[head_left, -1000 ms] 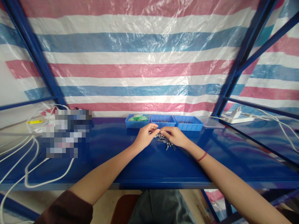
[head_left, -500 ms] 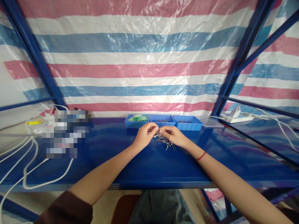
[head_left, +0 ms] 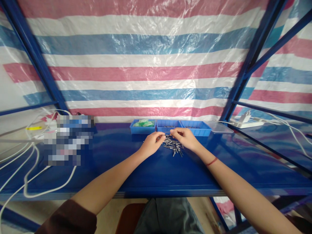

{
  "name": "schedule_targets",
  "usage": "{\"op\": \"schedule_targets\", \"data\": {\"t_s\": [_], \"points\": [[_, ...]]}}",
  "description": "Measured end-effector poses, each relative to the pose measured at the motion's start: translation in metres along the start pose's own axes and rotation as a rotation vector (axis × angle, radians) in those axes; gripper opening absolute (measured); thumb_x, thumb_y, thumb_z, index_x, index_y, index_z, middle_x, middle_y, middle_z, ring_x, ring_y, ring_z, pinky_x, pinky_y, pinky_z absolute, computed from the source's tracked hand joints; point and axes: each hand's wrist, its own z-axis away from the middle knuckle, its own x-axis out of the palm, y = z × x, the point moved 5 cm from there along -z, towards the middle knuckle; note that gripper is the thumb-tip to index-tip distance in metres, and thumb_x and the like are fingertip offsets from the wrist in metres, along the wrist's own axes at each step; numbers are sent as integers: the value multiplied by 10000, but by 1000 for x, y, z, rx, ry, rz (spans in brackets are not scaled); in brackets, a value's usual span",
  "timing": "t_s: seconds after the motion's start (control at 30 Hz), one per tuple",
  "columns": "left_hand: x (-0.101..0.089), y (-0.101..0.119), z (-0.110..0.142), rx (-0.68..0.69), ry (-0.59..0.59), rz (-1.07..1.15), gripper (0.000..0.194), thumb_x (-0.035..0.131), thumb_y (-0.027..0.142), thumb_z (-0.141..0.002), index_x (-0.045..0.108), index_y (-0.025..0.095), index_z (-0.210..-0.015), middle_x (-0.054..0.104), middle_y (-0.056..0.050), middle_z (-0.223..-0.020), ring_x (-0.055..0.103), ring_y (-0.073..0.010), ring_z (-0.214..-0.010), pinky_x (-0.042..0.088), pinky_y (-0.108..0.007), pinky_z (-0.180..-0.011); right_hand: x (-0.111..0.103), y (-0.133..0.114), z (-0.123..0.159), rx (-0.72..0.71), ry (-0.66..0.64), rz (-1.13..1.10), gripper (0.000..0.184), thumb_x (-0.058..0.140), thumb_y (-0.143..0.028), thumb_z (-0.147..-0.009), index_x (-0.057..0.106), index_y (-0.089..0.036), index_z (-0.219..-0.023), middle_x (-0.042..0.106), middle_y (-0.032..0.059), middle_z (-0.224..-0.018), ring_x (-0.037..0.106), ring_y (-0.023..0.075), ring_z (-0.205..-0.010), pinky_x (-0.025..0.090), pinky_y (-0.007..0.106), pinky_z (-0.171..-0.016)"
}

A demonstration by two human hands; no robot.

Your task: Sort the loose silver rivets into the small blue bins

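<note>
A loose pile of thin silver metal pieces, which look like blind rivets (head_left: 173, 146), lies on the blue tabletop (head_left: 156, 175). At the left edge of the pile is my left hand (head_left: 153, 143), its thumb and forefinger pinched together. My right hand (head_left: 186, 139) is over the pile's right side, its fingers also closed in a pinch. The two sets of fingertips are close together, a small gap apart. Whatever lies between the fingers of either hand is too small to make out.
Behind the hands stand a blue bin (head_left: 142, 130) with green-and-clear plastic bags, a middle blue bin (head_left: 168, 125) and a right blue bin (head_left: 197, 130), both with small metal pieces. Right of them lies a clear plastic lid (head_left: 221, 127). White cables (head_left: 36, 162) trail at left; a power strip (head_left: 247, 121) sits at right.
My right hand has shifted slightly up and right, parting its fingertips from my left hand's. My left hand has lowered a little, and more of the pile shows between them.
</note>
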Motion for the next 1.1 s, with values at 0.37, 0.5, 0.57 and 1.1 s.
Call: {"op": "schedule_targets", "data": {"t_s": [0.37, 0.5, 0.57, 1.1], "points": [[18, 10, 11, 223, -283, -350, 244, 494, 357, -875, 696, 281, -988, 653, -15, -1025, 559, -195, -952, 396, -342, -846, -78, 75, 3, 491, 402, 422, 534, 408, -544, -828, 696, -123, -670, 619, 88, -556, 575, 205, -585, 333, 273, -534], [18, 11, 10, 218, -313, -382, 220, 500, 354, -876, 698, 260, -899, 667, -2, -935, 569, -176, -911, 387, -309, -816, -67, 69, 0, 452, 330, 378, 486, 395, -479, -844, 702, -125, -713, 599, 63, -532, 555, 179, -545, 330, 268, -529], [18, 12, 10, 214, -315, -397, 225, 485, 349, -885, 681, 241, -864, 667, 0, -919, 573, -170, -906, 384, -298, -815, -55, 60, -2, 370, 251, 383, 445, 411, -451, -841, 683, -135, -686, 581, 41, -527, 535, 162, -537, 318, 263, -525], [0, 11, 4, 116, -20, -67, 149, 492, 264, -871, 601, 204, -954, 669, -26, -928, 620, -156, -865, 458, -261, -763, 25, 3, 8, -116, -291, 2, 285, 528, -388, -832, 695, -157, -821, 671, 36, -752, 540, 124, -614, 411, 247, -584]]}}
